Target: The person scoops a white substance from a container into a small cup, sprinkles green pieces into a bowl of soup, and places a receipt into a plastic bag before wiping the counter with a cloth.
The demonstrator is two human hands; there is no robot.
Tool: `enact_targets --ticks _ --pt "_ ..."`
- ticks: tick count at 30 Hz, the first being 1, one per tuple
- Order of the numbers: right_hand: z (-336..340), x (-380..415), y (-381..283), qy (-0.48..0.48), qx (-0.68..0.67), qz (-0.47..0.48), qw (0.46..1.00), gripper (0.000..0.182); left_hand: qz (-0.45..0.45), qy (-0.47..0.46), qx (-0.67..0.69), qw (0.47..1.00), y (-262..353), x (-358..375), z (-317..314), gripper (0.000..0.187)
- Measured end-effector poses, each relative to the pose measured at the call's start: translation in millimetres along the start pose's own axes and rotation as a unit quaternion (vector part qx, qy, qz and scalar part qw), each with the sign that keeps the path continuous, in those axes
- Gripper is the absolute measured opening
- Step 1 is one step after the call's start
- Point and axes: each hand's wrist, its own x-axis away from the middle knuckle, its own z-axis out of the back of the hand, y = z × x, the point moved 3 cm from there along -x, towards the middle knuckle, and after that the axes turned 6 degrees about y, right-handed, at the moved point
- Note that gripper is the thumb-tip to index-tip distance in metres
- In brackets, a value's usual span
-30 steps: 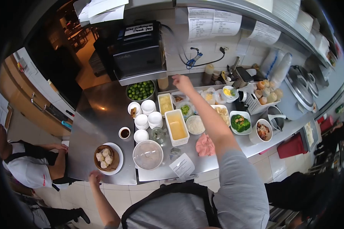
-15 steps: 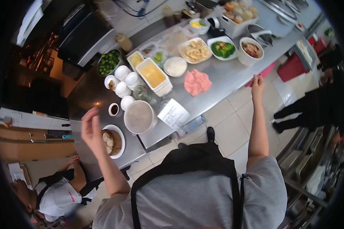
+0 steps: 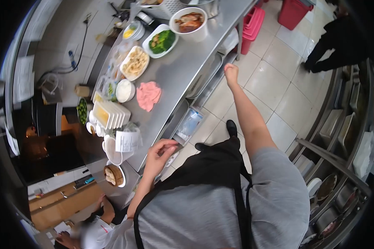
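Observation:
My left hand is in front of my apron near the table edge, with nothing in it. Its fingers are bent, and the thumb stands apart from them. My right hand is held out over the floor beside the table, closed in a loose fist with no object showing. On the steel table, a crumpled pink cloth lies near the edge. A printed slip stands by a clear round tub. Dumplings sit in a bamboo steamer on a white plate.
Along the table are a tub of browned meat, a broccoli dish, a dish of pale strips, a white bowl and stacked trays. Metal shelving stands at right. Co-workers are at lower left and upper right.
My view has turned and shifted toward the right end of the table. My left hand has moved from above the steamer to in front of my apron. My right hand stays closed.

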Motion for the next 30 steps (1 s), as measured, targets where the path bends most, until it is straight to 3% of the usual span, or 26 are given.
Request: enact_targets --ticks 1,3,5,9,13,15,16,18,22,25,27,30 --pt "0 -11 7 0.008 -0.004 -0.008 1.0 0.02 0.02 -0.002 -0.003 1.0 5 -5 -7 0.017" --pt "-5 -29 19 0.017 -0.109 -0.122 0.986 0.018 0.035 0.004 -0.013 0.999 16 -14 -24 0.017" --pt "-9 -36 22 0.012 -0.126 -0.197 0.972 0.015 0.06 0.021 -0.004 0.998 20 -21 -35 0.017" --pt "-36 -19 37 -0.046 -0.178 -0.342 0.921 0.035 0.068 0.006 -0.032 0.997 14 -30 -51 0.017" --pt "-76 10 43 -0.127 -0.16 -0.359 0.911 0.038 0.097 0.001 -0.039 0.994 16 -36 -65 0.017" --pt "-86 23 28 -0.157 -0.334 -0.45 0.813 0.04 0.101 -0.001 -0.039 0.994 19 -39 -68 0.017" --pt "-91 25 39 -0.157 -0.334 -0.455 0.81 0.04 0.101 0.001 -0.045 0.994 21 -41 -69 0.017" --pt "-96 22 51 -0.119 -0.366 -0.375 0.844 0.042 0.103 0.005 -0.053 0.993 21 -44 -67 0.016" --pt "-90 34 47 -0.094 -0.376 -0.427 0.817 0.037 0.095 0.027 -0.048 0.994 25 -49 -65 0.016" --pt "-96 52 52 -0.146 -0.329 -0.467 0.808 0.039 0.078 0.021 -0.051 0.995 27 -51 -70 0.016" --pt "-103 62 59 -0.161 -0.356 -0.498 0.774 0.042 0.07 0.005 -0.043 0.997 27 -52 -73 0.016" --pt "-95 69 57 -0.169 -0.422 -0.473 0.755 0.044 0.071 0.003 -0.037 0.997 26 -53 -72 0.016"
